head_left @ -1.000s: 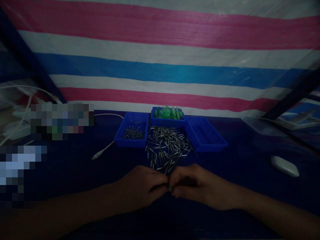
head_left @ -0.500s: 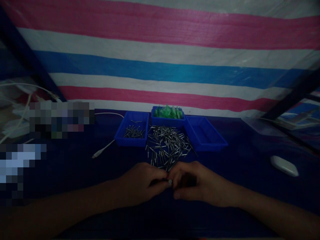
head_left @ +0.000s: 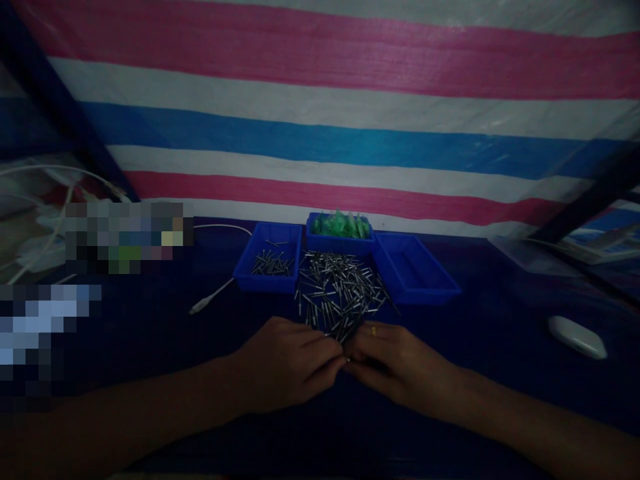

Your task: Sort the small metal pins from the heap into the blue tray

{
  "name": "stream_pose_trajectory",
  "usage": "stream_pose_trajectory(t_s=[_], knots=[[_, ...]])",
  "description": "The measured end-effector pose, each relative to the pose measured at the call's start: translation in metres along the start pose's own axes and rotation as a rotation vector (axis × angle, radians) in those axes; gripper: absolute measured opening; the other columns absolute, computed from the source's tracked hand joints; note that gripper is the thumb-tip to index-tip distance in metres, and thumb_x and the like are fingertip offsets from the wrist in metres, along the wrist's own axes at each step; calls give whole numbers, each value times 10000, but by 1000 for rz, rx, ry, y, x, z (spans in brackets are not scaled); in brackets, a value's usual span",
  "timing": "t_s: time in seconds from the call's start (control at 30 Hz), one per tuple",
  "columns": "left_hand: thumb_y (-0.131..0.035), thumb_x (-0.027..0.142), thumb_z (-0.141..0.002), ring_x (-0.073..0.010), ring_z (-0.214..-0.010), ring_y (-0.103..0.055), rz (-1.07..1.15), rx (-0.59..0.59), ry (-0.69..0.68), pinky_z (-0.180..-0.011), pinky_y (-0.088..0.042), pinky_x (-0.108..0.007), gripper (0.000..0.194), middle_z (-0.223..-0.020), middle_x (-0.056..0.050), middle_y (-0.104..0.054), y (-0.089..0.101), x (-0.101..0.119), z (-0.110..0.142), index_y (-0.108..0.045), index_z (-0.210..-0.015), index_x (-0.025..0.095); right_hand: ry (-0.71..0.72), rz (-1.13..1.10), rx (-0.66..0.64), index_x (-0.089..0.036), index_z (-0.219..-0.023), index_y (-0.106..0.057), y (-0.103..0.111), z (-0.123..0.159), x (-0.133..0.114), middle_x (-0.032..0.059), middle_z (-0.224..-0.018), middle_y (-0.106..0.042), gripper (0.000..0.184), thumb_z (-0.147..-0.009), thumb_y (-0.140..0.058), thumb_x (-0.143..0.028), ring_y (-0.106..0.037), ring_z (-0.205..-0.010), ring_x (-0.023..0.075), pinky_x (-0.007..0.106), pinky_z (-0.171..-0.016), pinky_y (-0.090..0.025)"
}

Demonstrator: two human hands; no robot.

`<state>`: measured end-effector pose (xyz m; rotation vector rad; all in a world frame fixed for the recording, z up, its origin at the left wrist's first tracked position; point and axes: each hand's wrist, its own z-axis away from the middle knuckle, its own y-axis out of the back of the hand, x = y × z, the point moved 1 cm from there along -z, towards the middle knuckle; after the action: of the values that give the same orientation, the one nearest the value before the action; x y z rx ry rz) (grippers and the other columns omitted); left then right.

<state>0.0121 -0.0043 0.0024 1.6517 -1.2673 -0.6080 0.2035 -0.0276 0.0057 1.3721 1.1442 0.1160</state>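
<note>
My left hand (head_left: 295,363) is closed, its thumb and forefinger pinching a small shiny metal piece (head_left: 348,360). From the other side my right hand (head_left: 387,357), with a gold-coloured ring, has its fingers closed at the same spot. The fingertips of both hands meet, and most of the piece is hidden between them. Just beyond lies a loose pile of thin metal pins (head_left: 345,287), which look like blind rivets. Left of the pile, a blue tray (head_left: 267,285) contains more thin metal pins (head_left: 273,263).
Behind the pile stands a blue tray (head_left: 340,243) with green plastic packets (head_left: 343,225). Another blue tray (head_left: 417,267) is on the right. A white cable (head_left: 213,298) lies to the left, and a white rounded case (head_left: 577,337) at far right. A striped sheet (head_left: 350,143) hangs behind.
My right hand's fingers have closed in from a looser, more open curl. Both hands now press together around the small metal piece, which is more covered. The view has shifted slightly.
</note>
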Motion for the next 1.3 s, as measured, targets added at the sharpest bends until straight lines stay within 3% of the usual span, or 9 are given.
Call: stream_pose_trajectory(t_s=[0.17, 0.33, 0.5, 0.8, 1.07, 1.3], knots=[[-412, 234, -894, -99, -506, -532, -122, 82, -90, -472, -354, -233, 191, -596, 40, -584, 1, 6, -2, -565, -796, 175, 22, 26, -34, -165, -784, -513, -1, 0, -1, 12, -739, -534, 96, -869, -470, -181, -492, -691, 119, 234, -628, -395], [-384, 238, -912, -99, -516, -537, -141, 74, -77, -477, -358, -226, 228, -597, 34, -580, 5, 2, -3, -565, -791, 173, -87, 3, 5, -172, -783, -500, 4, 0, -3, -7, -694, -519, 62, -842, -480, -169, -484, -620, 105, 220, -557, -381], [-350, 251, -925, -105, -536, -554, -89, -3, 15, -486, -363, -215, 273, -608, 20, -588, 4, -4, -3, -564, -777, 168, -231, -182, 49, -187, -791, -471, 9, -1, -4, -48, -622, -482, 95, -858, -489, -252, -446, -527, 78, 191, -479, -354], [-399, 223, -894, -108, -631, -600, 113, -140, 103, -573, -423, -200, 187, -693, 11, -623, -4, -5, -4, -558, -817, 160, -205, -243, 67, -184, -842, -540, 8, 1, -8, -47, -627, -499, 104, -857, -512, -283, -445, -526, 76, 188, -474, -364], [-439, 249, -887, -90, -599, -595, 120, 7, 147, -552, -422, -192, 158, -695, 24, -630, -1, -10, -3, -574, -875, 167, -200, -142, 112, -177, -878, -563, 12, -2, 0, -39, -637, -531, 90, -852, -511, -246, -498, -563, 86, 203, -527, -391], [-404, 254, -906, -78, -621, -594, 10, 110, 39, -582, -431, -192, 186, -715, 35, -636, 4, -5, -6, -576, -904, 181, -129, -28, 69, -177, -804, -556, 6, -4, 0, -29, -646, -510, 109, -861, -483, -235, -479, -567, 90, 209, -528, -383]])
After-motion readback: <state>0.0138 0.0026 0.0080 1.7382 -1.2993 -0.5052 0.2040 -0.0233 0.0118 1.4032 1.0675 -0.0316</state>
